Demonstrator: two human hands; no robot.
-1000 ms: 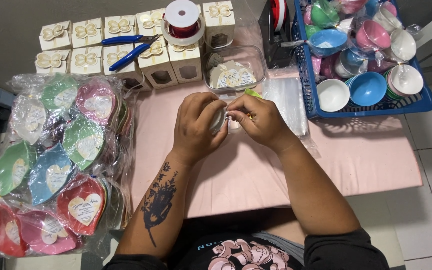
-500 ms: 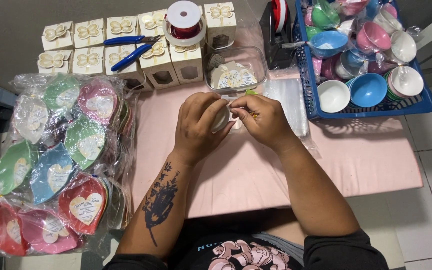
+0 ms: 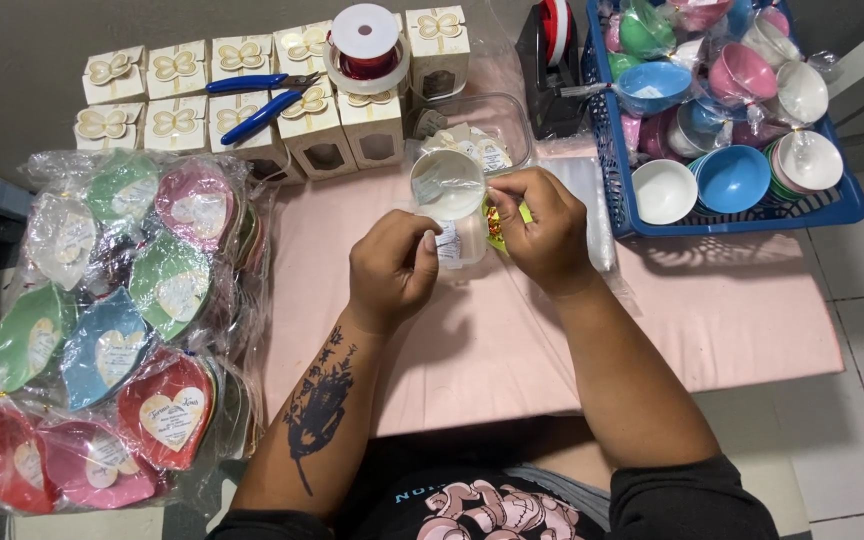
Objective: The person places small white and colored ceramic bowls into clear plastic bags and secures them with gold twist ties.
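Observation:
Both hands meet over the middle of the pink table (image 3: pixel 712 320). My left hand (image 3: pixel 392 268) grips the lower part of a small white bowl wrapped in clear plastic (image 3: pixel 449 192), which is tilted so its round mouth faces up. My right hand (image 3: pixel 544 230) pinches the wrap at the bowl's right side, with a bit of gold and green ribbon (image 3: pixel 498 228) showing under its fingers.
Heart-shaped coloured bowls in plastic wrap (image 3: pixel 122 320) are piled at the left. White gift boxes (image 3: pixel 252 90), blue pliers (image 3: pixel 257 100) and a red ribbon spool (image 3: pixel 364 45) stand at the back. A clear container (image 3: pixel 477 130) sits behind the hands. A blue basket (image 3: pixel 842 205) holds several small bowls at the right.
The hands have spread slightly and lifted the wrapped white bowl, which now shows its open mouth between them; earlier it was mostly hidden under the fingers.

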